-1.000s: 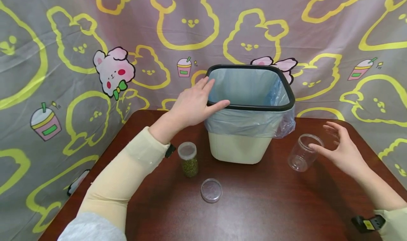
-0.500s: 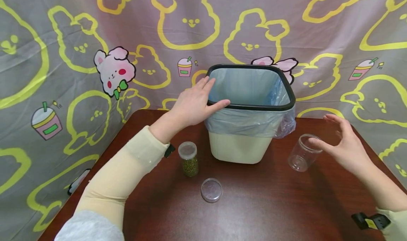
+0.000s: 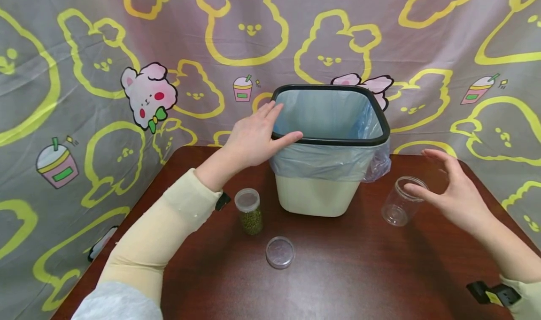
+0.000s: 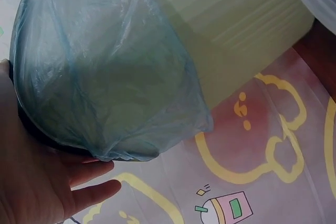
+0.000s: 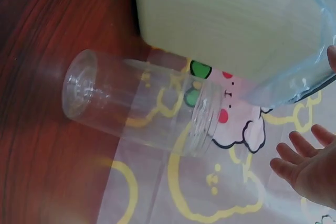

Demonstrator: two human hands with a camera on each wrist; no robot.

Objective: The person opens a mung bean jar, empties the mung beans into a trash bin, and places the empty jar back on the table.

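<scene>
With right hand (image 3: pixel 462 198) slightly higher than a second ago, left hand (image 3: pixel 252 140) at bin (image 3: pixel 320 195), both apart and gripping nothing, best move gently round jar (image 3: pixel 396 208) toward right edge of surface (image 3: pixel 351 268).

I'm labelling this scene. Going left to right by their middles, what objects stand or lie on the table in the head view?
Lidded jar of small green grains, clear round lid, lined bin, clear open jar.

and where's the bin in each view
Head: bin just right of centre, upright
Left wrist: bin across the top, base toward the right
Right wrist: bin at upper right, base toward the left
Shared landmark: blue bag folded over its rim
</scene>
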